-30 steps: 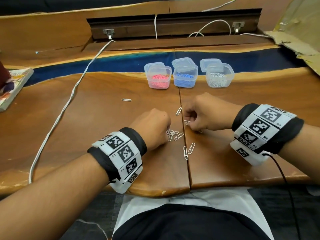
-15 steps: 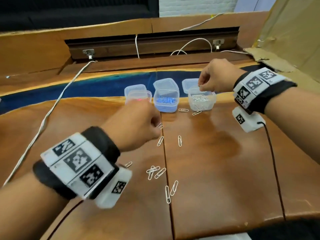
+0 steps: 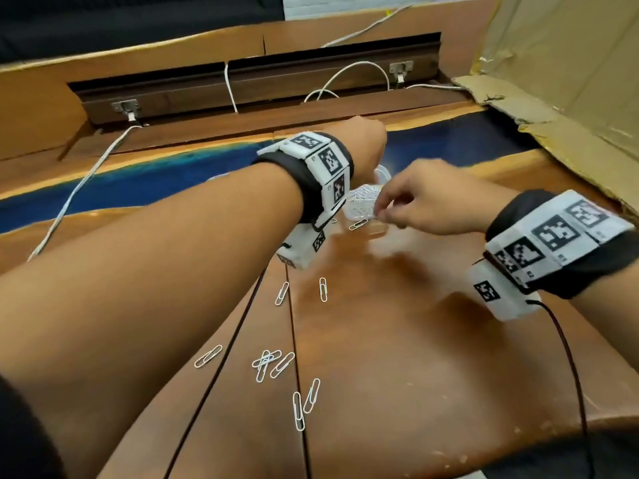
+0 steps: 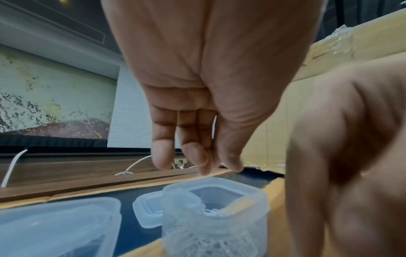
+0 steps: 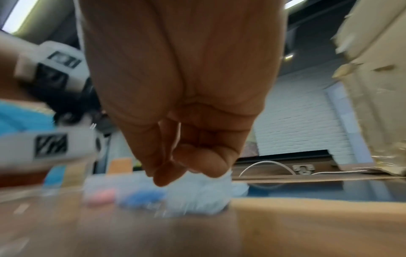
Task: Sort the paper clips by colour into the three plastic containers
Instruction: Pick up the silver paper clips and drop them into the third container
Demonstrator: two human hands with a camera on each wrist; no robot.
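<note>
My left hand (image 4: 217, 165) hangs over the clear container of white paper clips (image 4: 213, 226), fingers pointing straight down and tips bunched; no clip shows between them. In the head view my left forearm hides the pink and blue containers. My right hand (image 3: 378, 212) is low at the front of the white-clip container (image 3: 359, 202), thumb and fingers curled into a pinch just right of a white clip (image 3: 358, 224) lying on the table. Nothing shows between its fingertips; the right wrist view is blurred. Several white clips (image 3: 266, 363) lie loose on the wooden table (image 3: 397, 340) nearer to me.
The blue-clip container (image 4: 54, 226) stands left of the white one, with a loose lid (image 4: 147, 208) behind. A white cable (image 3: 79, 188) runs down the left. Torn cardboard (image 3: 553, 81) rises at the right. A dark recessed channel (image 3: 242, 88) crosses the back.
My left hand rose from the loose clips and reached forward over the white-clip container. My right hand went to that container, then dropped to the table in front of it.
</note>
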